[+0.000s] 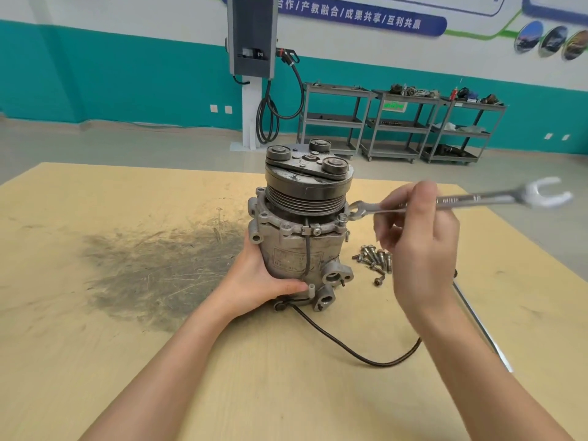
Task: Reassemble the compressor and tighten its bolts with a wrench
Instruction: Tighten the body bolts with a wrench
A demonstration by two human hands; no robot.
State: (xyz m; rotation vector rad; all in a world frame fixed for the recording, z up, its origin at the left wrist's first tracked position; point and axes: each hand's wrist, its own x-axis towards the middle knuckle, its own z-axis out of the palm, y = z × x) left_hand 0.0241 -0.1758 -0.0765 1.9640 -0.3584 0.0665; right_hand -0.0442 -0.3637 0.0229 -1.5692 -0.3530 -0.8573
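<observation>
A grey metal compressor (pixel 296 246) stands upright on the wooden table (pixel 95 345), its black grooved pulley on top. My left hand (pixel 257 281) grips the lower left side of its body. My right hand (pixel 416 237) holds a silver combination wrench (pixel 461 200) by the shaft. The wrench's ring end sits on a bolt (pixel 343 217) at the right side of the compressor's flange; its open end points away to the right. A black cable (pixel 366 358) runs from the compressor's base across the table.
Several loose bolts (pixel 374 261) lie on the table just right of the compressor. A dark greasy smear (pixel 152 275) covers the table to the left. A metal bar (pixel 483 329) lies along the right edge. Grey shelf carts (pixel 397 122) and a wall charger (pixel 251 36) stand behind.
</observation>
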